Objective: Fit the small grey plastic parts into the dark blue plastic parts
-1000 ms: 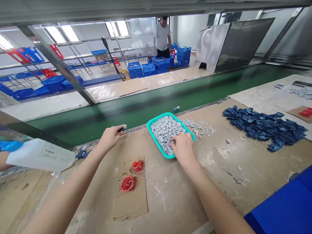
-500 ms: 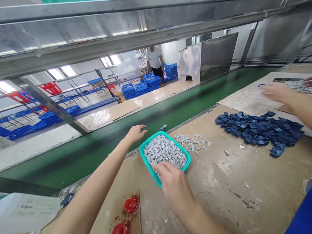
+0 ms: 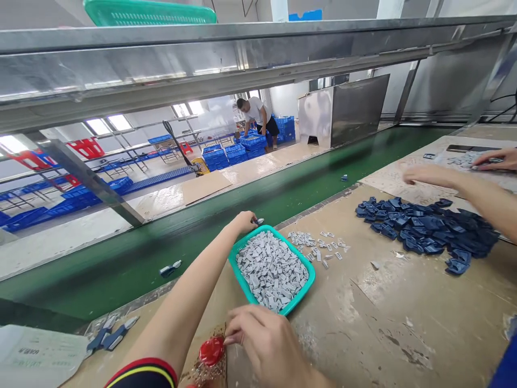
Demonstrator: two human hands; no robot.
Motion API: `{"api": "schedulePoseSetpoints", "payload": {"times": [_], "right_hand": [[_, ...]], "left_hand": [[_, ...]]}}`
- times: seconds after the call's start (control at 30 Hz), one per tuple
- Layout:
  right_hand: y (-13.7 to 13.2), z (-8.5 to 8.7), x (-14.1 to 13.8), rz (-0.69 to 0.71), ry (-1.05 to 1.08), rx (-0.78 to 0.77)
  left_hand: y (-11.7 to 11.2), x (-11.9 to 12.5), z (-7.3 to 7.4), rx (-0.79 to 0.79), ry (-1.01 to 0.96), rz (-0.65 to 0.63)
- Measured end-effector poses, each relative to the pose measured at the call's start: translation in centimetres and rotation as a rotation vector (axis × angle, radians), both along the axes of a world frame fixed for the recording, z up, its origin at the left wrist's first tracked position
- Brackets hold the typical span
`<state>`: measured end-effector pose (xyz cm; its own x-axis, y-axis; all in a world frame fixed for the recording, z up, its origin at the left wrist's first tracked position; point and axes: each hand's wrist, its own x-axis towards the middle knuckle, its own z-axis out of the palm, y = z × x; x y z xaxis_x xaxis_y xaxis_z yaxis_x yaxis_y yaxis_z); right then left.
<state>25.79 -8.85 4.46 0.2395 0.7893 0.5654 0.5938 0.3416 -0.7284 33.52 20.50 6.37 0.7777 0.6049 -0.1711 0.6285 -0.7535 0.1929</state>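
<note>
My left hand (image 3: 243, 222) is closed on a small navy-and-grey plastic part (image 3: 258, 221) over the green belt, just past the basket's far corner. A teal basket (image 3: 301, 291) full of small light-grey plastic pieces (image 3: 270, 267) stands on the bench between my hands. My right hand (image 3: 262, 337) is at the basket's near side, its fingertips pinched together beside a red round cap (image 3: 211, 351). Whatever that pinch holds, if anything, is too small to make out.
Loose grey pieces (image 3: 319, 248) lie right of the basket, near a heap of navy parts (image 3: 428, 223). A co-worker's hands (image 3: 432, 175) are at far right. Joined navy-and-grey parts (image 3: 117, 335) lie at lower left by paper (image 3: 40, 355). The green belt (image 3: 294, 199) crosses behind, under a metal beam (image 3: 258, 56).
My left hand has moved right and closed on the part on the belt. My right hand has left the grey pieces and come down to the red cap. More parts show on the belt.
</note>
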Motion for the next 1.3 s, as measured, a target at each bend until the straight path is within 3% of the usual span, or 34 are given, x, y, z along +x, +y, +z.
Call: {"api": "schedulePoseSetpoints", "payload": {"times": [0.1, 0.23, 0.33, 0.43, 0.6, 0.73, 0.87, 1.07, 1.3], "right_hand": [[-0.3, 0.8, 0.1, -0.036, 0.120, -0.014], [-0.6, 1.1, 0.2, 0.027, 0.181, -0.043], [-0.9, 0.7, -0.1, 0.044, 0.230, -0.075], [-1.3, 0.3, -0.6, 0.044, 0.330, -0.157], [-1.4, -0.4, -1.0, 0.129, 0.601, -0.393], [-0.9, -1.0, -1.6, 0.170, 0.748, -0.554], [-0.2, -1.5, -3.0, 0.161, 0.753, -0.569], [1.0, -2.4, -4.7, 0.153, 0.693, -0.585], [1.4, -3.3, -4.7, 0.148, 0.683, -0.603]], "left_hand": [[-1.1, -4.3, 1.3, -0.005, -0.178, 0.037], [-4.6, -12.4, 3.1, -0.058, -0.391, 0.106], [-9.1, -18.7, 4.1, -0.143, -0.569, 0.229], [-14.4, -23.9, 4.5, -0.261, -0.877, 0.473], [-22.2, -29.9, 3.2, -0.369, -1.213, 0.727], [-26.6, -32.5, 0.4, -0.391, -1.402, 1.008], [-29.1, -33.7, -1.8, -0.471, -1.438, 1.149], [-29.8, -34.0, -2.8, -0.555, -1.421, 1.113], [-30.1, -32.8, -3.0, -0.595, -1.472, 1.031]]}}
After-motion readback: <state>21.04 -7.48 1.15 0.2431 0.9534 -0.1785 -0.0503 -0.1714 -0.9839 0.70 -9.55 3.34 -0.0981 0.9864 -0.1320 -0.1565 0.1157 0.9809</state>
